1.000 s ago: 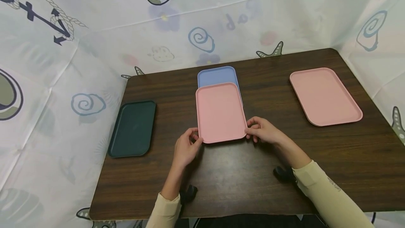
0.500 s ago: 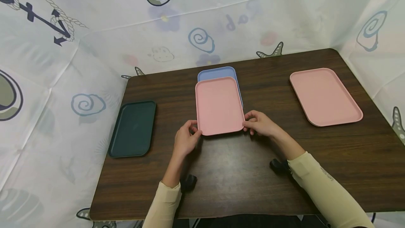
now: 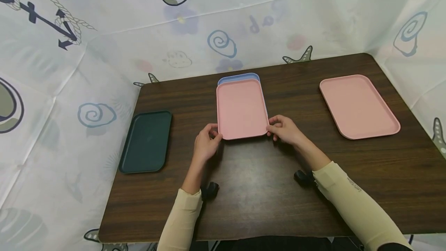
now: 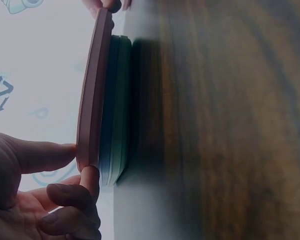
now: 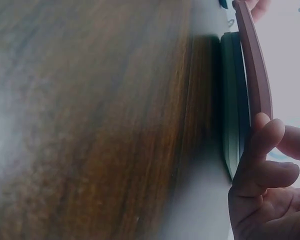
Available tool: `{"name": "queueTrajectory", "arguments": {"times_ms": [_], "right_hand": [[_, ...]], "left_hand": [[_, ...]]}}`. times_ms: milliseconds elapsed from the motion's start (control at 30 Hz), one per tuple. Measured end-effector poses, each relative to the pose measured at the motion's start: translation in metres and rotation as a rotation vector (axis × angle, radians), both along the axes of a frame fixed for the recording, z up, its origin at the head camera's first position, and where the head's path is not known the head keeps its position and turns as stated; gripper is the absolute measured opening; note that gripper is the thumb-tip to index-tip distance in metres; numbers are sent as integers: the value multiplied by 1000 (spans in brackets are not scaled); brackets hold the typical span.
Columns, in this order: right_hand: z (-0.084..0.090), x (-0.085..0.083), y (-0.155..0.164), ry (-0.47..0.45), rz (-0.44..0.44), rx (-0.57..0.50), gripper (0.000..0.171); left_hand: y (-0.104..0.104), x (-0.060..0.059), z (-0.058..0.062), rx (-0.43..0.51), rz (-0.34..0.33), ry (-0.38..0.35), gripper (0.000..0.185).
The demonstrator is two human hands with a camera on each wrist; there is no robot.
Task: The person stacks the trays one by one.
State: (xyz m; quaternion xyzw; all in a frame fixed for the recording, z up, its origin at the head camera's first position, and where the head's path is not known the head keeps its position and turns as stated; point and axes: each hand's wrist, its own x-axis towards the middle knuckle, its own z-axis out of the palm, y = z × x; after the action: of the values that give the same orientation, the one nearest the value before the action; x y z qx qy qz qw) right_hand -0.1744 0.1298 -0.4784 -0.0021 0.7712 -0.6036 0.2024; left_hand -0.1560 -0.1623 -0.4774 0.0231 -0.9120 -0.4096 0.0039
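A dark wooden table [image 3: 265, 200] stands inside white sheeting printed with anchors and spirals [image 3: 104, 18]. Well out to the left of the left hand lies a dark green tray [image 3: 146, 141]; well out to the right of the right hand lies a second pink tray [image 3: 358, 104], both flat on the wood and apart from everything else. Nothing lies between the hands and the tray they carry. In count: four trays, two pink, one blue, one dark green; two hands in cream sleeves.

The left hand [image 3: 206, 145] pinches the near left corner of the pink tray [image 3: 241, 107], thumb on the upper face and curled fingers [image 4: 90, 180] under the rim. The right hand [image 3: 283, 128] pinches the near right corner the same way, fingers [image 5: 262, 145] curled round the edge. The pink tray reaches away from both hands, directly over the blue tray [image 3: 239, 77], which shows only as a thin strip at the far edge. The wrist views show the pink tray's near end tilted up off the blue tray [image 4: 117, 100], a gap between them at the fingers
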Motion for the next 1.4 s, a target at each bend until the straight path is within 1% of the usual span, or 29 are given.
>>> {"name": "queueTrajectory", "arguments": {"times_ms": [267, 533, 767, 1133, 1400], "right_hand": [[2, -7, -3, 44, -28, 16, 35], [0, -15, -5, 76, -57, 30, 33], [-2, -22, -8, 98, -89, 27, 30], [-4, -28, -10, 105, -113, 51, 27], [-1, -30, -9, 108, -111, 69, 27]], "left_hand": [[3, -9, 2, 11, 17, 0, 32], [4, -18, 0, 26, 34, -10, 33], [6, -25, 1, 31, 42, 6, 33], [8, -31, -1, 31, 54, 15, 34], [10, -35, -3, 27, 64, -19, 35]]}}
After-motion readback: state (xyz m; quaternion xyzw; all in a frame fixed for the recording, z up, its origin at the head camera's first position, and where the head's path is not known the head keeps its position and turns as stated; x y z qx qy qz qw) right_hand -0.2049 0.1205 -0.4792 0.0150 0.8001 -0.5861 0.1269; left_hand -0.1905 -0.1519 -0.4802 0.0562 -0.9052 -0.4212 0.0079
